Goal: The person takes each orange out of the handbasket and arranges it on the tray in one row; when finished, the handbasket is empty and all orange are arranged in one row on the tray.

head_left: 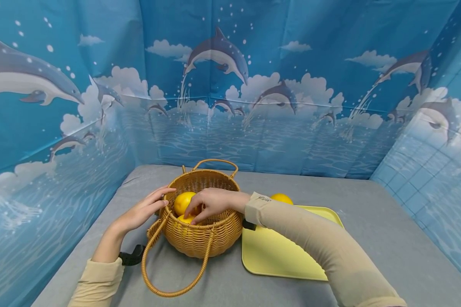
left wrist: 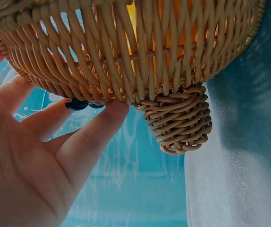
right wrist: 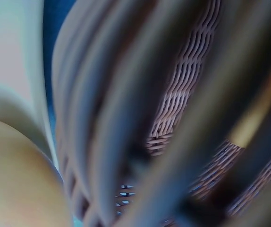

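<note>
Head view only: right fingers (head_left: 193, 206) inside basket (head_left: 203, 243)

No words can be read for sure. There is one small bit of dark writing (head_left: 264, 198), and it sits on the cuff (head_left: 253, 207) of the person's long, beige cloth right sleeve (head_left: 311, 234). That cuff is just to the right of the round, golden-brown woven basket (head_left: 199, 241), close by its rim. The writing makes one short line across the cloth. The letters are too tiny and blurry to tell apart, so what they spell cannot be told.
</note>
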Motion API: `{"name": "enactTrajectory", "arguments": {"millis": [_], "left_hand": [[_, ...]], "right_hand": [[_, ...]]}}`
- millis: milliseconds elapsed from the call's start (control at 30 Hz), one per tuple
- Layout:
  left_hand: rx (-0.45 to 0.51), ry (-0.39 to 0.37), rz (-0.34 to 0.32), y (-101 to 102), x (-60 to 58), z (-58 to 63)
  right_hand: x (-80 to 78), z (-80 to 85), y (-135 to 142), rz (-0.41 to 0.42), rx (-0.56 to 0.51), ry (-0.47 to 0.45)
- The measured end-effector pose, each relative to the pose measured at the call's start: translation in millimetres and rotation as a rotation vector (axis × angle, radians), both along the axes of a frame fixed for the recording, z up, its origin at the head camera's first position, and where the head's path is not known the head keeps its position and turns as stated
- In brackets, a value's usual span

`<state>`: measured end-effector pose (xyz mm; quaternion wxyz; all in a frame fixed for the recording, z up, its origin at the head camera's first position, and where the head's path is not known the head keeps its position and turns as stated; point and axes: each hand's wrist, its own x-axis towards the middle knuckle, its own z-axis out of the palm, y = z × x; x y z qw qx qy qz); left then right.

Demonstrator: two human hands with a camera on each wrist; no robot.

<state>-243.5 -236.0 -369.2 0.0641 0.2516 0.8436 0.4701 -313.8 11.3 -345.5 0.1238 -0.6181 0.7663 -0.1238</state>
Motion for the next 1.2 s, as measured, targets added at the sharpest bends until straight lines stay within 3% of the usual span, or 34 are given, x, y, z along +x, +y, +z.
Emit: {"name": "enactTrajectory", "arguments": {"millis": [400, 1200], "left_hand": [[-0.009, 0.01, 0.001, -1.2, -0.4, 0.2], [-0.006, 0.004, 0.001, -0.2, -0.9, -1.2]], "right_hand": [[-0.4, -0.2, -1.9, -0.033, -0.011, 0.03], [4.6, 0.6, 3.8, -0.051, 0.129, -0.023]]}}
